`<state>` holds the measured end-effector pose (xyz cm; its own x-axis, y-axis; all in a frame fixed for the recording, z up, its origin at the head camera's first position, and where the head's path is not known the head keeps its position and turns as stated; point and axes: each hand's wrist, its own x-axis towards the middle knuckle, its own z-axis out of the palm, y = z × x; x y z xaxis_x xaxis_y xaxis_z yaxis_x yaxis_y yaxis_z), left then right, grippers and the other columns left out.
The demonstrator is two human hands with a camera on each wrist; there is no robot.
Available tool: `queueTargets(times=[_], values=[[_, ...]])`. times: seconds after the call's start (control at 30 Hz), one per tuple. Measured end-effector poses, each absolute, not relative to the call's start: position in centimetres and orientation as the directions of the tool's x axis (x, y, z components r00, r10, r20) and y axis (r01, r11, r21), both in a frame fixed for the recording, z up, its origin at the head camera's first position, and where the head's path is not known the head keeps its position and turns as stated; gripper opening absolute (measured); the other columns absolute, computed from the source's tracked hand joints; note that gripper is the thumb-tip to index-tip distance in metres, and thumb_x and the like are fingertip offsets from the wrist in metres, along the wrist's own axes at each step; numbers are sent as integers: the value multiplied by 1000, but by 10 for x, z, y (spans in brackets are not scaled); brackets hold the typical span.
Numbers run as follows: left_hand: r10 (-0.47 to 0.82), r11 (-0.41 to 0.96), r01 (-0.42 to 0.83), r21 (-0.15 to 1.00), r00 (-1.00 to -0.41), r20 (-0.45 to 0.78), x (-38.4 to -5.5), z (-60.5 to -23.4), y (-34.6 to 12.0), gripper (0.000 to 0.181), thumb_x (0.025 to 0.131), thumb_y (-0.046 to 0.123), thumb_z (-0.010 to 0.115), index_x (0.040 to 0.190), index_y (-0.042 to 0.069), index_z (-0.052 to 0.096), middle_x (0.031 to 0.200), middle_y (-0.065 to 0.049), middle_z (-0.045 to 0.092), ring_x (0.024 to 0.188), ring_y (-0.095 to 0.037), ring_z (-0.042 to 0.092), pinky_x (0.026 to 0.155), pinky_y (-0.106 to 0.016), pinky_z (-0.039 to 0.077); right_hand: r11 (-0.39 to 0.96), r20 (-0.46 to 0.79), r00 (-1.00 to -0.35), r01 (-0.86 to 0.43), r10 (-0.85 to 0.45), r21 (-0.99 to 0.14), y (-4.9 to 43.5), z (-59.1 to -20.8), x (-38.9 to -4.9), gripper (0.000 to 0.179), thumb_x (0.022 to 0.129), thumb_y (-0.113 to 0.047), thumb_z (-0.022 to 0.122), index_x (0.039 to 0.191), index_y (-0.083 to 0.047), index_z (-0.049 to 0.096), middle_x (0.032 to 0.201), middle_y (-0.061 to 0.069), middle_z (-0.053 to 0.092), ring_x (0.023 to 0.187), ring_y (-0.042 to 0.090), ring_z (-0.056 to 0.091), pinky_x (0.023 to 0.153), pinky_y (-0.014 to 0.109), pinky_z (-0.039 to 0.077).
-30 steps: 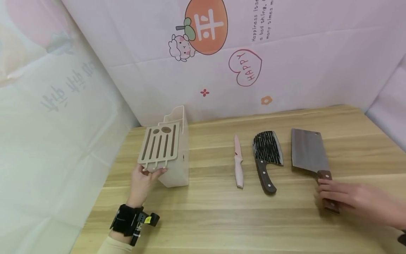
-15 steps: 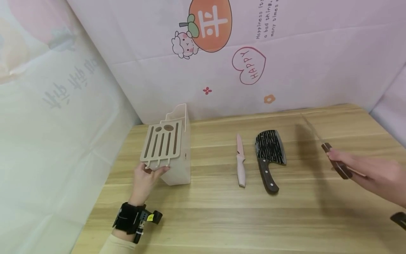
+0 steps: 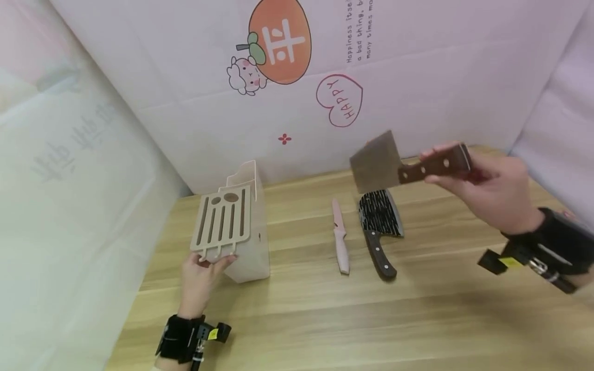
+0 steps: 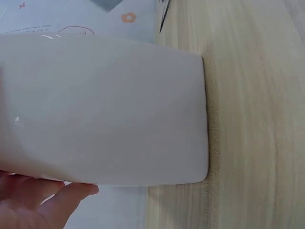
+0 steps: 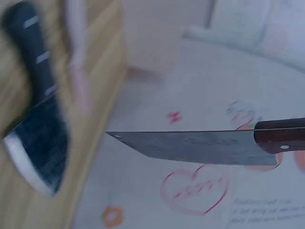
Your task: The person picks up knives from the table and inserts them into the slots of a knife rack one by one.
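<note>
My right hand [image 3: 498,193] grips a cleaver [image 3: 375,164] by its brown riveted handle, holding it up in the air with the blade pointing left. In the right wrist view the plain metal blade [image 5: 200,147] shows almost edge-on. At the left, my left hand [image 3: 199,286] holds the front of a white knife holder [image 3: 259,252], its fingers close under the small hooks of the slotted beige top [image 3: 223,216]. The holder stands upright on the table, and its smooth wall [image 4: 109,109] fills much of the left wrist view.
A pink paring knife [image 3: 341,250] and a black-patterned chopping knife [image 3: 379,216] with a dark handle lie side by side on the wooden table [image 3: 301,319]. The raised cleaver slightly overlaps the patterned blade in the head view. Printed cloth [image 3: 185,67] hangs behind and at the left.
My right hand has lifted the cleaver off the table, turned it and carried it left and upward. The left hand keeps its hold on the knife holder; the view has shifted slightly.
</note>
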<state>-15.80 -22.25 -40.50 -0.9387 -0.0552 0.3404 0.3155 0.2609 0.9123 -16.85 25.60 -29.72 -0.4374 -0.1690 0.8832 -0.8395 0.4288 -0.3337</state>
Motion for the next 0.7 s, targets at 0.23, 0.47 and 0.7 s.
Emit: queueTargets(times=[0.23, 0.47, 0.7], values=[[-79, 257, 334, 907, -928, 364, -157, -408, -222, 51, 73, 3, 78, 119, 4, 59, 109, -10, 65, 94, -17, 64, 78, -29, 55, -22, 893, -450, -893, 10, -449, 189, -225, -180, 34, 70, 4, 77, 96, 17, 60, 97, 21, 67, 75, 17, 68, 62, 19, 55], [-137, 272, 322, 907, -920, 368, -157, -408, -225, 51, 69, 1, 80, 116, 3, 61, 107, -13, 65, 91, -18, 65, 75, -28, 56, -161, 877, -481, -865, -10, -476, 133, -179, -192, 26, 77, 9, 70, 102, 12, 63, 100, 28, 64, 91, 35, 64, 71, 37, 56], [-98, 282, 302, 911, -935, 340, -166, -398, -208, 52, 69, 7, 82, 116, 2, 61, 108, -11, 65, 93, -18, 64, 76, -29, 56, -264, 840, -539, -802, -62, -535, 94, -164, -198, 23, 78, 10, 69, 101, 8, 65, 95, 22, 66, 89, 32, 65, 74, 39, 56]])
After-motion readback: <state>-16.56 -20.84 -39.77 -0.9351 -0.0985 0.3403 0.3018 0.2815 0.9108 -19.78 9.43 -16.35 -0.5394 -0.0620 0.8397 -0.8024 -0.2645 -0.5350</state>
